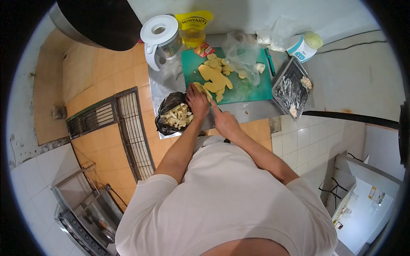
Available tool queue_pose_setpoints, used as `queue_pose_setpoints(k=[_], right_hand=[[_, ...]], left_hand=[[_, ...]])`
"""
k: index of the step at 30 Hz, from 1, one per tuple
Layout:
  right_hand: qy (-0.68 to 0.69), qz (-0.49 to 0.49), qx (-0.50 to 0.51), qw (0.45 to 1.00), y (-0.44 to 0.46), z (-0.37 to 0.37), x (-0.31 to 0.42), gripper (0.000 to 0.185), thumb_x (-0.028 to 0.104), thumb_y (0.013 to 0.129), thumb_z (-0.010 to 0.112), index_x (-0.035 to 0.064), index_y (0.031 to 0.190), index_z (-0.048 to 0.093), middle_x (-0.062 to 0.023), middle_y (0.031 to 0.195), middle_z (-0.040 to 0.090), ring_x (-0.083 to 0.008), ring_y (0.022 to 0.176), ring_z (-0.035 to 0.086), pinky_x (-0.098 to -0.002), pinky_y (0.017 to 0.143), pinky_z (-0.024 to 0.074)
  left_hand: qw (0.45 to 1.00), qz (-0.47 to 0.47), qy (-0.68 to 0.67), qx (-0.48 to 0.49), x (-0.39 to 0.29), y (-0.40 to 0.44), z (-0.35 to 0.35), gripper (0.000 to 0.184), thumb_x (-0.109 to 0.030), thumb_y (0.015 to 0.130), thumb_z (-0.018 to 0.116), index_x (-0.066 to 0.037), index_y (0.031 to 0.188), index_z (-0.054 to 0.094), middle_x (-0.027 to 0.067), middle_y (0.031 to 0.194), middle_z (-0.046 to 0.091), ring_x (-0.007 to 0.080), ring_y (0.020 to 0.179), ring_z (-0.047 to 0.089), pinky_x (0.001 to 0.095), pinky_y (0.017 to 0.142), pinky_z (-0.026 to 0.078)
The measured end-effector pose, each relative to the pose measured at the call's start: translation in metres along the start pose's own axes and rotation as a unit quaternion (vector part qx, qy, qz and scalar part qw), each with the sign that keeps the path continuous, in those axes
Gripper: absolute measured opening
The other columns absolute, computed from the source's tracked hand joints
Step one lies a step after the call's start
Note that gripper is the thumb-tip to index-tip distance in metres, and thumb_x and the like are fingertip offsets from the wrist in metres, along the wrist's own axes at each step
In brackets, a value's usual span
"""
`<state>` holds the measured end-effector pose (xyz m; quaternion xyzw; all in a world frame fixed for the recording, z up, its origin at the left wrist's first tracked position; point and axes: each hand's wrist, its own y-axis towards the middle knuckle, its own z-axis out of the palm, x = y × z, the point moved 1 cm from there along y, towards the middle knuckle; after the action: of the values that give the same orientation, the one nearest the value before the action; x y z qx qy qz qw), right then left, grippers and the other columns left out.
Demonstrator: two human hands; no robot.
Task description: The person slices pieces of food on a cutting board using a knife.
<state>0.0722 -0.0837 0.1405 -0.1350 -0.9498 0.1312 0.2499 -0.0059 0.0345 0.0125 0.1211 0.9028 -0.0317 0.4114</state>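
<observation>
My left hand presses on yellow potato slices at the front left of the green cutting board, its fingers close together over them. Just to the right, my right hand is closed around a knife, mostly hidden by the fingers, pointing toward those slices. More potato slices, large and small, lie in a loose pile behind my hands. Beside my left wrist sits a black plastic bag holding pale cut potato strips.
A clear plastic bag covers part of the board, near a green peeler-like tool. A floury metal tray stands right. Behind are a lidded pitcher, a yellow oil pouch and a kitchen scale.
</observation>
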Motion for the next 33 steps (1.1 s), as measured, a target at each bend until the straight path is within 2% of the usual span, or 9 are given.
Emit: queue_pose_setpoints(k=[2, 8, 11, 14, 17, 23, 26, 29, 33], right_hand=[[-0.011, 0.009, -0.003, 1.0, 0.003, 0.001, 0.001, 0.071, 0.013, 0.095, 0.053, 0.0163, 0.16, 0.025, -0.029, 0.072, 0.063, -0.0497, 0.066, 0.064, -0.0594, 0.065, 0.0516], [-0.062, 0.013, -0.005, 0.998, 0.002, -0.015, 0.016, 0.066, 0.018, 0.096, 0.053, 0.0114, 0.158, 0.032, -0.0264, 0.074, 0.066, -0.0465, 0.063, 0.065, -0.0579, 0.062, 0.0525], [-0.109, 0.024, 0.003, 0.994, 0.005, -0.028, 0.028, 0.066, 0.015, 0.093, 0.053, 0.01, 0.155, 0.033, -0.0256, 0.079, 0.069, -0.0443, 0.068, 0.07, -0.0565, 0.061, 0.0551], [-0.117, 0.004, -0.01, 0.993, 0.01, -0.026, 0.029, 0.064, 0.018, 0.092, 0.054, 0.0069, 0.153, 0.039, -0.0241, 0.076, 0.068, -0.0443, 0.065, 0.067, -0.0551, 0.06, 0.0533], [-0.105, 0.015, 0.026, 0.994, 0.017, -0.036, 0.038, 0.064, 0.017, 0.091, 0.053, 0.0062, 0.152, 0.04, -0.0259, 0.083, 0.069, -0.0436, 0.072, 0.069, -0.0542, 0.066, 0.0551], [-0.125, 0.026, 0.137, 0.982, 0.047, -0.072, 0.039, 0.06, 0.014, 0.092, 0.046, 0.008, 0.152, 0.04, -0.0317, 0.106, 0.067, -0.0465, 0.095, 0.069, -0.0534, 0.083, 0.0554], [-0.108, 0.002, 0.149, 0.983, 0.06, -0.082, 0.035, 0.058, 0.015, 0.093, 0.044, 0.0086, 0.151, 0.041, -0.0309, 0.115, 0.067, -0.047, 0.104, 0.067, -0.054, 0.088, 0.0535], [-0.096, -0.017, 0.175, 0.98, 0.082, -0.079, 0.022, 0.055, 0.016, 0.093, 0.044, 0.0073, 0.148, 0.045, -0.0299, 0.12, 0.066, -0.0459, 0.106, 0.066, -0.0527, 0.092, 0.0524], [-0.113, -0.03, 0.183, 0.976, 0.083, -0.102, 0.031, 0.051, 0.014, 0.093, 0.043, 0.0065, 0.143, 0.05, -0.0303, 0.117, 0.067, -0.0451, 0.105, 0.066, -0.0512, 0.092, 0.052]], left_hand=[[1.0, 0.002, -0.005, 0.013, -0.001, 0.001, -0.002, 0.065, -0.023, 0.1, 0.042, 0.008, 0.154, 0.024, 0.0285, 0.158, 0.026, 0.0456, 0.146, 0.024, 0.0593, 0.117, 0.019], [0.999, 0.004, -0.013, 0.031, 0.001, 0.002, -0.004, 0.068, -0.022, 0.099, 0.045, 0.009, 0.154, 0.021, 0.0289, 0.158, 0.026, 0.0471, 0.145, 0.023, 0.0595, 0.117, 0.019], [0.999, -0.014, -0.006, 0.042, -0.001, 0.003, -0.006, 0.067, -0.022, 0.1, 0.046, 0.009, 0.154, 0.021, 0.0286, 0.158, 0.026, 0.0469, 0.145, 0.024, 0.0602, 0.116, 0.02], [0.999, -0.014, -0.004, 0.044, -0.005, 0.003, -0.009, 0.067, -0.022, 0.101, 0.046, 0.009, 0.154, 0.021, 0.0284, 0.158, 0.026, 0.0473, 0.144, 0.025, 0.0605, 0.116, 0.021], [0.999, 0.001, -0.009, 0.036, 0.0, 0.001, -0.006, 0.067, -0.023, 0.101, 0.046, 0.009, 0.154, 0.021, 0.0283, 0.158, 0.027, 0.0477, 0.143, 0.025, 0.0609, 0.115, 0.022], [0.999, 0.016, 0.013, 0.042, 0.009, 0.003, -0.002, 0.066, -0.025, 0.102, 0.044, 0.008, 0.154, 0.021, 0.0279, 0.159, 0.026, 0.0479, 0.144, 0.024, 0.0622, 0.115, 0.022], [0.999, 0.002, 0.013, 0.052, 0.005, 0.003, -0.003, 0.067, -0.026, 0.102, 0.043, 0.008, 0.155, 0.021, 0.0276, 0.16, 0.026, 0.0462, 0.145, 0.024, 0.0626, 0.115, 0.022], [0.999, 0.009, -0.008, 0.041, 0.007, 0.003, -0.003, 0.068, -0.028, 0.102, 0.042, 0.007, 0.156, 0.02, 0.0274, 0.161, 0.023, 0.0436, 0.148, 0.022, 0.0625, 0.116, 0.021], [0.998, -0.005, -0.01, 0.057, 0.004, 0.003, -0.006, 0.068, -0.029, 0.102, 0.04, 0.007, 0.156, 0.018, 0.0265, 0.164, 0.019, 0.041, 0.152, 0.018, 0.0635, 0.117, 0.019]])
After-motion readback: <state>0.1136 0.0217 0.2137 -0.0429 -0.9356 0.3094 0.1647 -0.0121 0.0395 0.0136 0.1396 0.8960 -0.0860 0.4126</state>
